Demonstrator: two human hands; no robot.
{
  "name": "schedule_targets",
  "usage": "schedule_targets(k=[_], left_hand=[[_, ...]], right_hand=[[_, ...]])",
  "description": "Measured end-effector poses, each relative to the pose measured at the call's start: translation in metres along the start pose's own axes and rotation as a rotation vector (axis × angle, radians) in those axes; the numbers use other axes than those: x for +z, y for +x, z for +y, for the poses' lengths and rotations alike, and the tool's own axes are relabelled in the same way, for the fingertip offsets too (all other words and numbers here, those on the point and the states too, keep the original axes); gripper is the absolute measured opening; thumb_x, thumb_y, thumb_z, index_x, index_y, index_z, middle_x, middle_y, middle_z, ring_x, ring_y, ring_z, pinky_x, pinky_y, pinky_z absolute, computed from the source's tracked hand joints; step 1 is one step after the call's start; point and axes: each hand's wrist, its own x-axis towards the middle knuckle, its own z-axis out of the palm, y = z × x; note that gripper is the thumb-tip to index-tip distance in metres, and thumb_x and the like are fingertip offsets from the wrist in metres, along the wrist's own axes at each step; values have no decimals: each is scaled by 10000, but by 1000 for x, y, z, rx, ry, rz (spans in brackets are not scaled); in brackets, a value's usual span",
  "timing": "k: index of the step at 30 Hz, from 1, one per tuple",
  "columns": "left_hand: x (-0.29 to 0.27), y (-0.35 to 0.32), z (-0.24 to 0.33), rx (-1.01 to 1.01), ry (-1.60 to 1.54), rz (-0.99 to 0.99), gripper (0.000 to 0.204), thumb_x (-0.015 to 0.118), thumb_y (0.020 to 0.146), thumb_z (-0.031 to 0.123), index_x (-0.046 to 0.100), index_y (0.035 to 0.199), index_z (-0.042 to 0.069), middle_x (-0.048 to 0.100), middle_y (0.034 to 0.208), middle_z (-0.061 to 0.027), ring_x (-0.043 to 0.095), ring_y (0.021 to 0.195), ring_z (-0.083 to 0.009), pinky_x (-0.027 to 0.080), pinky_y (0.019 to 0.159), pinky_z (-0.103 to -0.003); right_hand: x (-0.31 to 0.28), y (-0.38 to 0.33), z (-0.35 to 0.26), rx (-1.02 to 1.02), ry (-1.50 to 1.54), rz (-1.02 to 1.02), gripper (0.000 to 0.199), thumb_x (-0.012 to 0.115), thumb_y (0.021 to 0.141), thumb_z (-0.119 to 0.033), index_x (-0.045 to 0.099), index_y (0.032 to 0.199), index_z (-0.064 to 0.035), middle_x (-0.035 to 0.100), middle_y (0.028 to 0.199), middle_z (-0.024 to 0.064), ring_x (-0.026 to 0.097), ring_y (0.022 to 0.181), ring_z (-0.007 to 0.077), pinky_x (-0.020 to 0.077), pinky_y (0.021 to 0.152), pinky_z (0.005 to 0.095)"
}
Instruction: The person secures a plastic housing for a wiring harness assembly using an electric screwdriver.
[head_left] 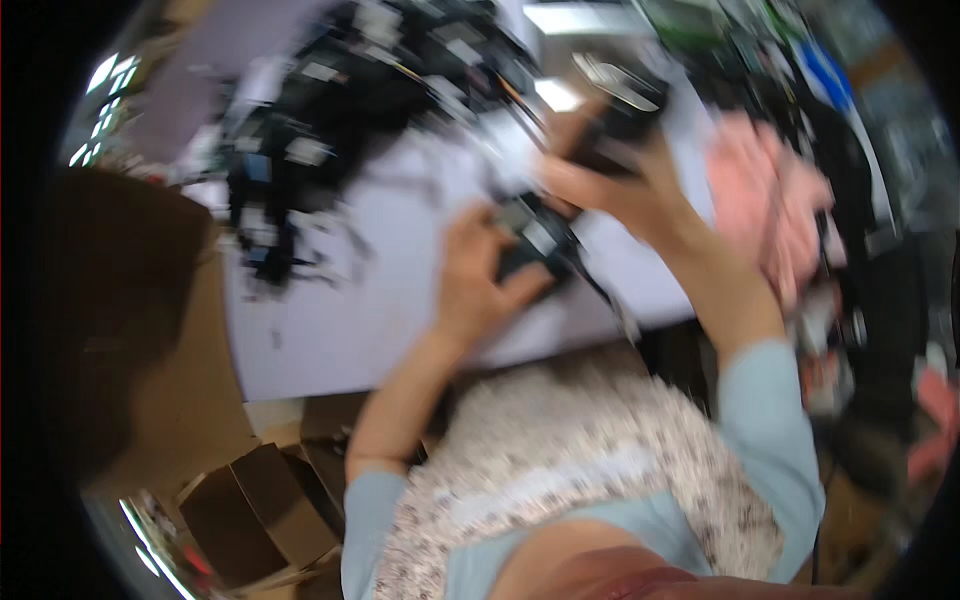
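My left hand (475, 270) is closed around a small dark rectangular piece with a white label (540, 236) on the white table. A thin dark cord seems to trail from that piece toward the table's near edge. Higher and to the right, my right hand (625, 185) grips a black blocky object with a shiny metallic top (632, 95). It is held above the piece in my left hand. Motion blur smears both objects, so their exact kind cannot be made out.
A heap of black corded parts with white labels (330, 110) covers the table's far left. Pink cloth (765, 190) lies at the right. An opened cardboard box (260, 515) stands below left, beside a larger carton (190, 390). The white tabletop (330, 345) ends near my lap.
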Motion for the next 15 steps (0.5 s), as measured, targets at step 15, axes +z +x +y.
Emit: schedule_targets(k=[15], left_hand=[[-4,-28,-19,-32,-78,55,626,872,746,429,645,1197,58,437,1477,-205,431,1348,-423,370,1115,-512]], right_hand=[[-89,45,-32,-714,100,530,190,625,881,18,570,1063,21,553,861,96,485,724,145,416,678,267]])
